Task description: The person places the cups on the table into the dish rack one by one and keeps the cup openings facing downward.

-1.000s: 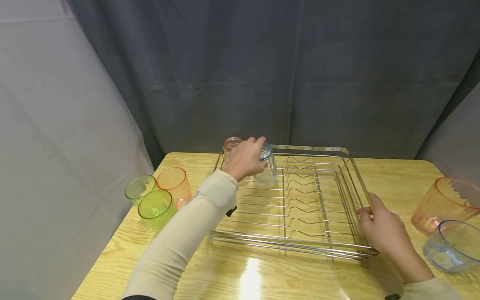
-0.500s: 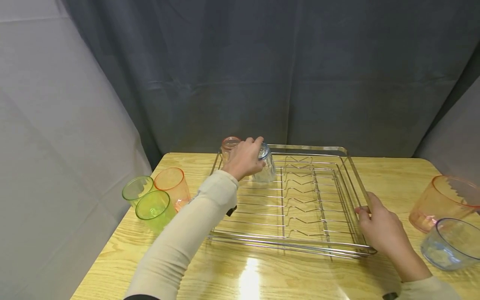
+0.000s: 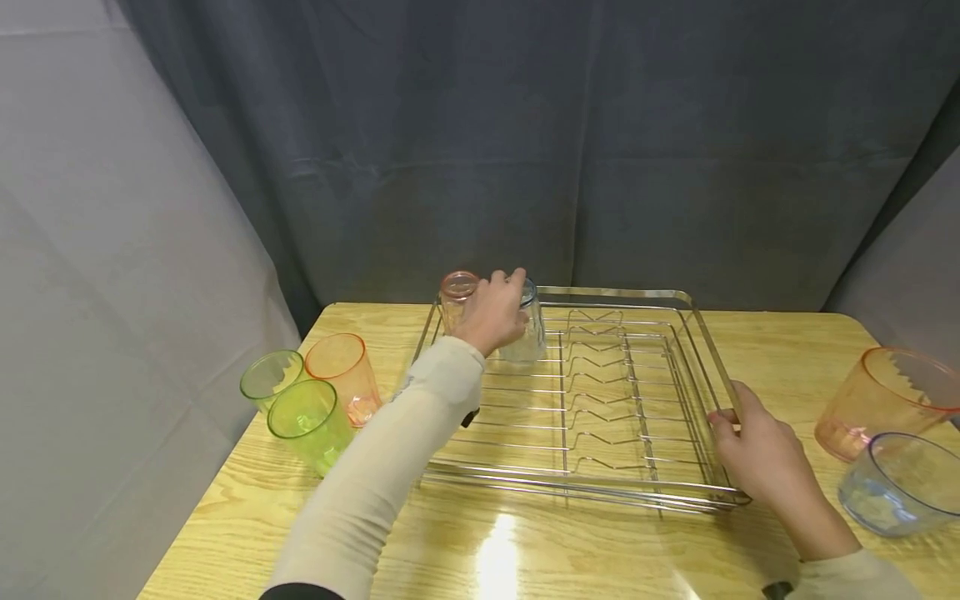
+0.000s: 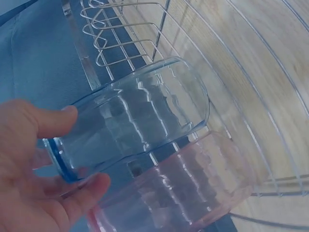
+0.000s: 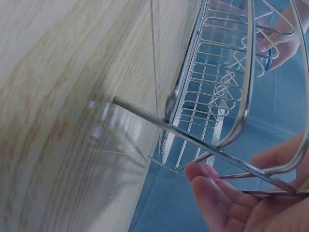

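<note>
At the back left of the wire dish rack [image 3: 562,406], a clear blue-tinted glass [image 3: 533,329] stands upside down. My left hand [image 3: 495,312] holds it from above; in the left wrist view, thumb and fingers [image 4: 91,193] curl round its thick blue base. A pink-tinted glass [image 4: 193,186], also inverted, stands right beside it, partly covered by the hand in the head view. My right hand [image 3: 761,446] grips the rack's right rim near the front corner. Its thumb and fingers close round the wire in the right wrist view.
On the left of the wooden table [image 3: 247,517] stand two green cups [image 3: 307,425] and an orange cup [image 3: 348,379]. A larger orange cup [image 3: 873,408] and a blue cup [image 3: 892,492] stand right of the rack. A dark curtain [image 3: 450,150] hangs behind.
The left hand has shifted slightly up and away, and the blue glass in it stands a little straighter. The right hand keeps its grip on the rack; the head view has drifted slightly.
</note>
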A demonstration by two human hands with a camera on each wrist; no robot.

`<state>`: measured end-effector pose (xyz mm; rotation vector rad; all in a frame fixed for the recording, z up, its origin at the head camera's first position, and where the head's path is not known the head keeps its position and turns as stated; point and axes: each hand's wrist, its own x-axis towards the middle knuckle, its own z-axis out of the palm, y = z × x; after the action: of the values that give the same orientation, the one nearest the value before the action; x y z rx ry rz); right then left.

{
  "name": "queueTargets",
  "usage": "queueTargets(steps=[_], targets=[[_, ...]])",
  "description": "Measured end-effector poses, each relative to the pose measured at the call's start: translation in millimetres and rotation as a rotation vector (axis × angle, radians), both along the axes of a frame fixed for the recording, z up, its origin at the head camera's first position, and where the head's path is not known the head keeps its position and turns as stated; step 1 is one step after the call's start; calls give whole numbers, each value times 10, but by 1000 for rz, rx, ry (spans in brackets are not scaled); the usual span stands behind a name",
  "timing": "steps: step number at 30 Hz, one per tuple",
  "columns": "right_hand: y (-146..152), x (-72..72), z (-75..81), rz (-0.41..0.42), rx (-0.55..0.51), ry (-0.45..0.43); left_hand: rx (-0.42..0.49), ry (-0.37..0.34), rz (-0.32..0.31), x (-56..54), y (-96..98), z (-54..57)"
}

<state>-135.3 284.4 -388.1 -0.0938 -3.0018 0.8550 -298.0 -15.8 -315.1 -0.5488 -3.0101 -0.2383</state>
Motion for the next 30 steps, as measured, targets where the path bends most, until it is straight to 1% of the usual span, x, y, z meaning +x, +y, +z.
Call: queueTargets(steps=[4, 8, 13, 18, 23, 27, 30], targets=[[8, 0, -4, -5, -4, -8, -8, 7, 44, -37, 35, -58], [11, 5, -1, -14, -4, -8, -12, 12, 73, -73, 71, -94], [9, 9, 15, -26, 0, -6, 34, 5, 78, -94, 102, -124], [0, 10, 20, -19, -3, 2, 80, -6, 62, -94, 84, -146], [-8, 3, 21, -14, -6, 3, 138, -35, 45, -71, 63, -148], [-12, 3, 15, -14, -8, 11, 167, -51, 53, -56, 62, -147], [-12, 14, 13, -13, -8, 9, 187, -64, 72, -51, 69, -151]])
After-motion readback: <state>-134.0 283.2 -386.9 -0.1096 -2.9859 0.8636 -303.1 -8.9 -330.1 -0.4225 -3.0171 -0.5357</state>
